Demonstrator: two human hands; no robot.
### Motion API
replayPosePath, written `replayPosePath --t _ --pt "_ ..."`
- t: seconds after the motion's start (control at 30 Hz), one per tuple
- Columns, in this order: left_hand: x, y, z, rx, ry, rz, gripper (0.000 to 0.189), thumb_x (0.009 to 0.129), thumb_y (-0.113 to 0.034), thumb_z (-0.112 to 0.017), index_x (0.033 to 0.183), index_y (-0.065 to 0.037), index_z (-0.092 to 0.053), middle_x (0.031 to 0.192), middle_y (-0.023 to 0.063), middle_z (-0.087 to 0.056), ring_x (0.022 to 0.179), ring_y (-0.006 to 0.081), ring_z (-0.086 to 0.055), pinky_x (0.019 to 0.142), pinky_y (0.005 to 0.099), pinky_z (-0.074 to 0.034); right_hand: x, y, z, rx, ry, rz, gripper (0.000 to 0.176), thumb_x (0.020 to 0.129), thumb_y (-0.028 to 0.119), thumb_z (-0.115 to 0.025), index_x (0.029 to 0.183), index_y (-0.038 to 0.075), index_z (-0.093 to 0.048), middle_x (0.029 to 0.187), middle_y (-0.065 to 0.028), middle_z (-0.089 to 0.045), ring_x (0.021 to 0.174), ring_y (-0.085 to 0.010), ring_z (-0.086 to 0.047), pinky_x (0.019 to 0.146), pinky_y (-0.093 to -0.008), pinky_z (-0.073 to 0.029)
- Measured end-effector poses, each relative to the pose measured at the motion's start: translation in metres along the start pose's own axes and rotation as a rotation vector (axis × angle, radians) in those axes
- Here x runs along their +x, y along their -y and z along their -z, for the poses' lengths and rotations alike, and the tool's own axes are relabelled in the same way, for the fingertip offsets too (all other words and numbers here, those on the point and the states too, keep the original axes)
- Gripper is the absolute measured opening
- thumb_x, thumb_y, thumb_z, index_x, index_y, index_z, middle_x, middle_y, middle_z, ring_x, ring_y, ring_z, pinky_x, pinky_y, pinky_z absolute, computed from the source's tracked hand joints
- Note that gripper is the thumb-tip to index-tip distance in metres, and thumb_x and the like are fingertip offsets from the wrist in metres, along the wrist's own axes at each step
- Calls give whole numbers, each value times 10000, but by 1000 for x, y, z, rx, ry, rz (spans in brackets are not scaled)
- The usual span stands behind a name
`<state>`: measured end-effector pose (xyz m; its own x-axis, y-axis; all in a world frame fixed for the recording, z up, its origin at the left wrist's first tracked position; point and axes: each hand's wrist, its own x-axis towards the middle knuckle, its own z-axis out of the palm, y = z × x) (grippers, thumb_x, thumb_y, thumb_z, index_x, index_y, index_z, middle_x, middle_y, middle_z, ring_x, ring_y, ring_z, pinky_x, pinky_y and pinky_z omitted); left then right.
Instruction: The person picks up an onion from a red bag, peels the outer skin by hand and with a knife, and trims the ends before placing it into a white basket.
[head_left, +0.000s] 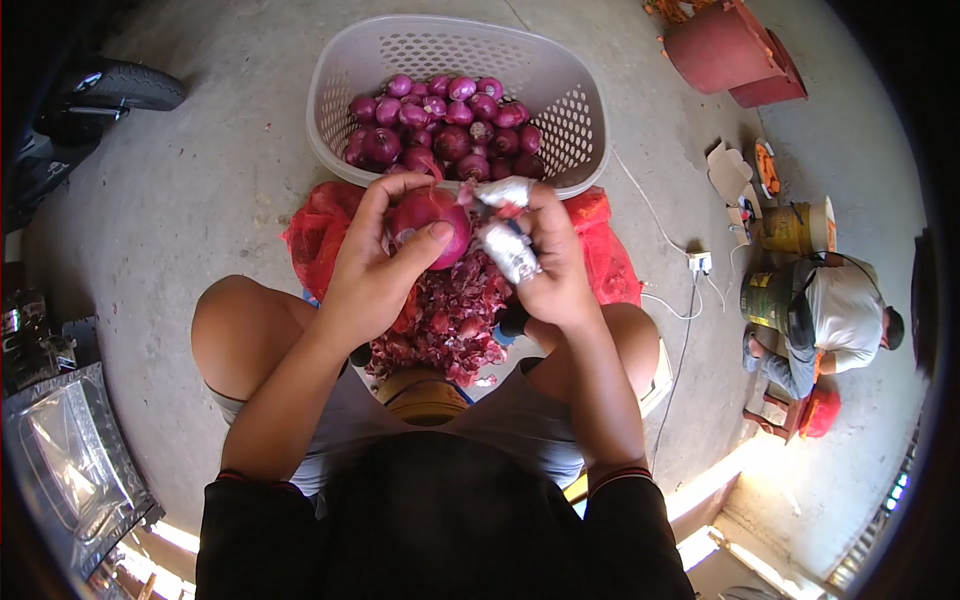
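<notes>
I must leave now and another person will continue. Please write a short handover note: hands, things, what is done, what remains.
Left hand: closed around one red onion, held above the pile of skins.
Right hand: taped fingers at that onion's top; I cannot tell whether it grips a tool.
Basket: in front, holding many shiny purple onions, apparently peeled.
Done: the pile of skins lies on the red mesh bag between the knees.
Left: the onion in hand seems unfinished; no unpeeled ones show.
</notes>
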<state>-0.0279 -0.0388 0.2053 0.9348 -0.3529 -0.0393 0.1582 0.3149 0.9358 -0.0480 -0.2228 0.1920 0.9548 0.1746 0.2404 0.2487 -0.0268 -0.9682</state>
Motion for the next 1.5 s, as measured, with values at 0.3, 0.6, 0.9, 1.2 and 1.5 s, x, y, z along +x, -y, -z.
replayPosePath --t 0.3,0.6,0.9,1.2,1.5 --pt "-1 -4 -2 -7 9 -1 473 827 -75 -660 1229 -32 -413 1116 65 -514 1027 124 -507 887 275 -429 1 14 12 154 60 -79 532 782 -53 -618 1247 12 -367 1148 -73 -479 1052 -160 -532 906 -269 -387" --pt "0 6 -1 130 30 -86 487 774 -82 -715 1187 -28 -464 1126 70 -468 1054 144 -491 911 288 -410 -5 9 20 -122 240 -171 577 693 -54 -578 1225 34 -374 991 -107 -551 963 -195 -587 820 -261 -408" --pt "-1 7 6 246 95 -63 476 820 -36 -649 1236 -17 -416 1153 58 -493 1071 118 -483 924 267 -392 -2 11 20 -218 218 -124 522 714 -8 -612 1198 68 -431 963 -123 -595 958 -263 -617 825 -333 -455" --pt "-2 2 -1 151 91 -111 500 773 -53 -700 1208 -34 -454 1151 77 -461 1085 158 -487 929 299 -413 1 13 16 112 105 -146 418 831 -38 -580 1212 27 -421 1100 -34 -492 1049 -111 -477 869 -237 -377" --pt "-2 0 -2 152 52 -132 570 750 -17 -705 1239 -22 -411 1141 78 -455 1032 136 -518 862 275 -454 -2 13 19 6 178 -54 546 799 -34 -606 1279 8 -349 1073 -66 -567 932 -126 -556 865 -251 -391"
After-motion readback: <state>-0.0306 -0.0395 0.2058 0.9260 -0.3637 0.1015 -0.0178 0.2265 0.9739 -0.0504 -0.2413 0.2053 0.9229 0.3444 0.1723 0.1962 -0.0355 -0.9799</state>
